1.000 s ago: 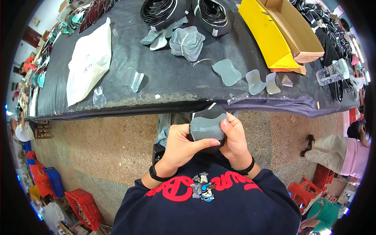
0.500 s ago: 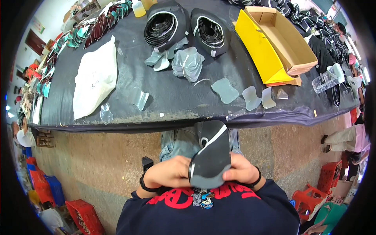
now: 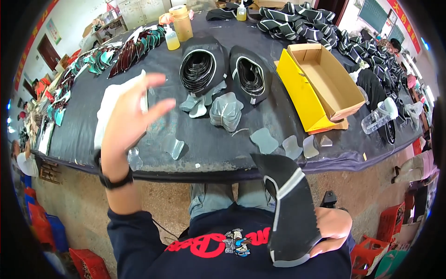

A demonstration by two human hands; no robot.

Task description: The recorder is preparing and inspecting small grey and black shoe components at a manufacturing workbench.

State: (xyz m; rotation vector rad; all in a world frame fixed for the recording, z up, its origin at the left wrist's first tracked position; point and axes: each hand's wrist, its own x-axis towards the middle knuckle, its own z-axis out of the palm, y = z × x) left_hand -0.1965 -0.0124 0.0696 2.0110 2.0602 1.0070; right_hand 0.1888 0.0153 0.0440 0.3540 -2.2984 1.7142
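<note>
In my right hand (image 3: 333, 229) is a black shoe upper (image 3: 295, 216) with a pale stripe and pale edging, gripped at its right side near my chest. My left hand (image 3: 130, 109) is raised over the left part of the table, fingers spread and holding nothing. Behind it lies a white bag (image 3: 103, 111), partly covered by the hand. Beyond, two bundles of nested black uppers (image 3: 203, 65) stand side by side. In front of them sits a tied stack of translucent grey plastic pieces (image 3: 226, 112). Loose plastic pieces (image 3: 265, 140) lie near the table's front edge.
An opened yellow cardboard box (image 3: 302, 95) stands right of the bundles, with a clear plastic cup (image 3: 377, 119) beside it. Bottles of yellow liquid (image 3: 172, 39) are at the back. Many black striped uppers (image 3: 302, 23) pile up at the far right. Red crates (image 3: 88, 265) are on the floor.
My left hand has let go of the upper and moved up and left over the table. My right hand has shifted right with the upper. The view has tilted up.
</note>
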